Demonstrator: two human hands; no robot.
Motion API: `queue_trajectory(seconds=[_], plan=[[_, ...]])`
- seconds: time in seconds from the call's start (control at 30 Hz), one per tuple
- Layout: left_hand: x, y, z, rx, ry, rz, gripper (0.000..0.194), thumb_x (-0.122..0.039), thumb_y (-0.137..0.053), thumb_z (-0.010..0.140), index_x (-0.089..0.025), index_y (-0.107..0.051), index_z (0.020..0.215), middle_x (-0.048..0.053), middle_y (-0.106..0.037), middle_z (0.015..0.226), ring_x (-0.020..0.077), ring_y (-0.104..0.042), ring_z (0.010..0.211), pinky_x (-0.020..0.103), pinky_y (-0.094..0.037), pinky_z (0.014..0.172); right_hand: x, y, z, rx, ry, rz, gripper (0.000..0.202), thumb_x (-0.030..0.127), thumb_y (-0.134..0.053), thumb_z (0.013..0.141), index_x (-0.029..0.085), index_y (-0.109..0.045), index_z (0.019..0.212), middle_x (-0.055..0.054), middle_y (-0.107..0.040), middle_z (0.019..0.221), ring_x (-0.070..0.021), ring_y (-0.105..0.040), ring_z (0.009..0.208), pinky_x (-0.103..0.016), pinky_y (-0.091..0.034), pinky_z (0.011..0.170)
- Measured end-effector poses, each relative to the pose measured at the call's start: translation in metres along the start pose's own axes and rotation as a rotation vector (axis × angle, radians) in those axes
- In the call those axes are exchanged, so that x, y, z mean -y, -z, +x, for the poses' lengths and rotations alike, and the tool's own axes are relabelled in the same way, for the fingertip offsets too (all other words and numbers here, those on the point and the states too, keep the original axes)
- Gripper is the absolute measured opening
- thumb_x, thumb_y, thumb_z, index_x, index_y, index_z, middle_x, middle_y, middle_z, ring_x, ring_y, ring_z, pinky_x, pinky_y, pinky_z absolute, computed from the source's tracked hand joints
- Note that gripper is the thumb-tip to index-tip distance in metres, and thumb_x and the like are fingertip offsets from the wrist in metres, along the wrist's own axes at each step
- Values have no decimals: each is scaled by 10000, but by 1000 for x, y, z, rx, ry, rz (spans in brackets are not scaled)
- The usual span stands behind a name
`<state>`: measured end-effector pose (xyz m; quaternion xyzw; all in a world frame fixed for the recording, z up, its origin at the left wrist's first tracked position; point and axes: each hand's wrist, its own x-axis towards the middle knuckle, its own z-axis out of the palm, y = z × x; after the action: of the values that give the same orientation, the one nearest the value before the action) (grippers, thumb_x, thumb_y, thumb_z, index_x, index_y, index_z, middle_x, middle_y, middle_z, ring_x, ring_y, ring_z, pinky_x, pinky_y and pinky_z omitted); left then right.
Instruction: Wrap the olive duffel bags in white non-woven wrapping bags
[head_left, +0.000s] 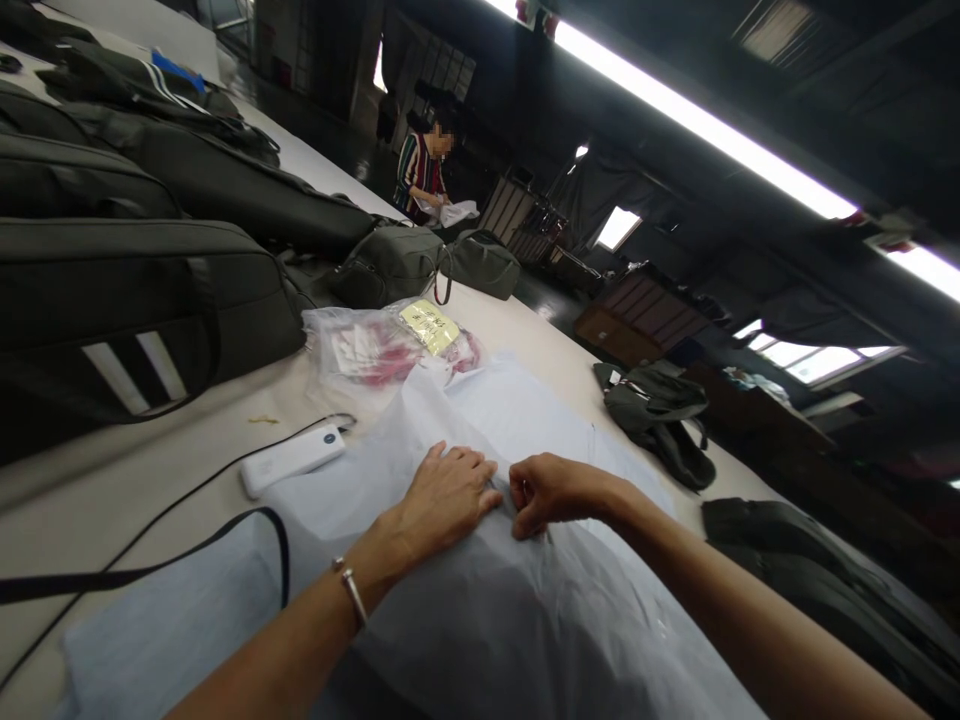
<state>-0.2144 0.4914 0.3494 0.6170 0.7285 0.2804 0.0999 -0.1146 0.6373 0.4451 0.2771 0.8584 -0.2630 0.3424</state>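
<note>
A thin, whitish, see-through plastic sheet (480, 590) is spread in front of me, wrinkled and bulging toward the near edge, with something dark under it. My left hand (450, 490) rests on top of it, palm down, fingers stretched out and slightly bent. Just to the right, my right hand (555, 490) is closed, with thumb and fingers pinching a fold of the plastic sheet. The hands are close together but apart. A white oblong device (292, 460) with a round button lies left of my left hand.
Dark bags (127, 310) line the left side. A clear packet with a yellow label (429, 327) lies ahead on the pale table (555, 335). Dark bags (652, 410) also lie at right. A black strap (150, 570) crosses the lower left. A person (424, 175) stands far off, handling white material.
</note>
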Motion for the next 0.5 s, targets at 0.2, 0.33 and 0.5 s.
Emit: queue_trajectory(seconds=[0.2,0.33,0.5], plan=[[0,0,-1,3,-1,-16,288,-360,-502,971,-222,-589,1207,85,-642,1244,287,-544,1201,561,-318,1084,-2,-21,-41,-216,316,766,514,475,-656,843,213,-543,1271,-126,-699,1141,-101,-604,618,-225,-404,522],[0,0,-2,18,0,-19,331,-358,-464,990,-210,-563,1269,99,-611,1311,292,-514,1250,569,-300,1100,-4,-75,-67,-190,346,1192,725,545,-636,844,387,-305,1469,-177,-365,1536,-76,-603,524,-268,-462,489],[3,-4,3,23,-5,20,347,-363,-447,997,-224,-544,1299,95,-576,1369,285,-488,1292,573,-297,1114,-13,-119,-59,-312,244,1259,778,537,-637,848,432,-219,1496,-186,-273,1577,-69,-603,485,-266,-481,431]])
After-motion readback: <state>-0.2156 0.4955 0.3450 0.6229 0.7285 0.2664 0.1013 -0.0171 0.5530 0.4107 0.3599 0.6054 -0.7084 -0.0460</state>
